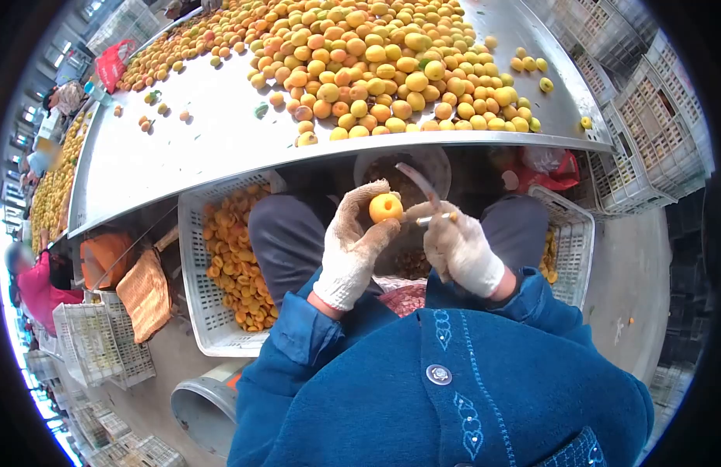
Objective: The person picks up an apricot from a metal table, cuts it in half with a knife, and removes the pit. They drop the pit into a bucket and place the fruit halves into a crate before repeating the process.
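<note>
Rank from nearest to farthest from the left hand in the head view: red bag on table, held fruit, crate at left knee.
1. Fruit: in left hand
2. Crate: to its left
3. Red bag: far left, on the table

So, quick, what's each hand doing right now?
Left hand: closed on a yellow-orange fruit.
Right hand: closed on a curved tool.
</note>
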Motion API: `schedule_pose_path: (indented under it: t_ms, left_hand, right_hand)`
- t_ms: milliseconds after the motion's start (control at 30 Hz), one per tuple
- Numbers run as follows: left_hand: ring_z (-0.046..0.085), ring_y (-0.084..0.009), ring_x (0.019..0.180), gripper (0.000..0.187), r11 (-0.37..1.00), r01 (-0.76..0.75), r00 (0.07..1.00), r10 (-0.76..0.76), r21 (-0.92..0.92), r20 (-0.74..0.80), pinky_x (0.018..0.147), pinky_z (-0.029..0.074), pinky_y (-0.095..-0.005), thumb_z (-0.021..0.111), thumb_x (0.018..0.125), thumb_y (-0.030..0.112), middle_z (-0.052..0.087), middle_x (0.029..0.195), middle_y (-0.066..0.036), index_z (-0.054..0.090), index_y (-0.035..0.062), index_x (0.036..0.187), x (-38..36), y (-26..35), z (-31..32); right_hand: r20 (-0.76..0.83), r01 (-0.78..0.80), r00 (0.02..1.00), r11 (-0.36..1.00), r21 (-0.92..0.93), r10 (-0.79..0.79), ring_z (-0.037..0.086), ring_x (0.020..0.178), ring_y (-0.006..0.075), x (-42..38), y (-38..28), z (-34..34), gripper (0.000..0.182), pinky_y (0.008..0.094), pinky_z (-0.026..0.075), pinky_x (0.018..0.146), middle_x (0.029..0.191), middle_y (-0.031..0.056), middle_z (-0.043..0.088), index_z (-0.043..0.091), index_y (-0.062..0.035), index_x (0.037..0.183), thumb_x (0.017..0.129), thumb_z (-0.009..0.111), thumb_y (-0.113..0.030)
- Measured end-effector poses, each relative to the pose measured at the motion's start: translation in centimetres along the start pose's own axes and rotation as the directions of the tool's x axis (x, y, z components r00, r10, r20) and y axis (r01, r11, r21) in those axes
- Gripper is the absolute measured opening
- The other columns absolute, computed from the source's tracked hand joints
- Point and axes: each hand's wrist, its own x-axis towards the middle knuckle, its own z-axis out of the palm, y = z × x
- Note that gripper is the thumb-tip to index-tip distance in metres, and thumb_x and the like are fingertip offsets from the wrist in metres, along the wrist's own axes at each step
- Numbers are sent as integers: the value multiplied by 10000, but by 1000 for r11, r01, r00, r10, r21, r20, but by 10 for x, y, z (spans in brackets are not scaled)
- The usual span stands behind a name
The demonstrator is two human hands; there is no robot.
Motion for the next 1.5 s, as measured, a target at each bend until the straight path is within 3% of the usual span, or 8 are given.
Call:
schedule_pose_path:
  t_ms: [33,100,133,233,833,900,1167,1500]
  left_hand:
    - [588,-190,1086,445,1000,2,1000,-2,2,6,954,503,-307,644,851,-54,539,1247,-106,515,27,1269,0,-1,1]
    - [594,-201,1089,465,998,25,1000,-24,-51,13,974,496,-322,640,854,-53,548,1221,-112,489,36,1286,-1,-3,4]
    - [596,-220,1107,466,992,23,999,-17,-124,50,994,486,-341,627,863,-51,552,1210,-115,469,43,1291,-1,-2,5]
    - [613,-270,1114,438,993,-40,998,46,-114,50,982,505,-382,601,907,10,572,1212,-155,434,40,1311,3,-4,7]
    - [617,-245,1107,454,993,-76,997,78,85,-21,960,510,-345,637,843,-77,578,1166,-142,455,24,1247,8,8,27]
    - [618,-244,1103,442,989,-90,995,94,115,-24,957,511,-344,636,852,-67,582,1158,-142,453,24,1244,8,5,24]
    - [617,-277,1067,524,970,122,991,-106,-210,87,919,530,-405,589,953,381,611,1154,-188,428,40,1316,16,-7,16]
    - [610,-243,1064,473,890,234,972,-220,-391,83,958,488,-376,530,980,424,634,1126,-163,500,54,1273,13,-18,17]
  right_hand:
    - [-6,3,1000,1000,2,-3,562,541,107,0,8,-1,314,280,479,545,644,14,568,536,-49,1248,1031,450,-259]
    - [-15,256,952,821,-510,-307,645,685,180,-2,16,-2,290,311,506,594,800,76,652,534,-40,1231,977,563,-178]
    - [-24,214,959,779,-590,-282,680,718,294,-4,14,-3,296,355,527,650,812,138,674,534,-35,1186,950,598,-202]
    - [-21,135,979,721,-680,-203,679,759,361,-9,12,-2,310,394,529,662,833,200,674,532,-33,1148,935,611,-244]
    - [-32,204,945,662,-721,-325,668,748,400,4,40,0,224,418,522,616,811,209,668,546,-25,1089,900,611,-127]
    - [-8,262,915,607,-750,-404,636,614,389,11,50,-3,361,457,501,530,681,200,632,516,-34,1127,912,616,-305]
    - [-11,212,925,539,-815,-380,644,606,374,17,48,2,408,451,511,529,691,196,642,511,-15,1130,910,619,-341]
    - [-9,225,906,498,-837,-424,649,612,364,17,49,2,400,444,517,539,707,182,648,520,-37,1131,920,603,-366]
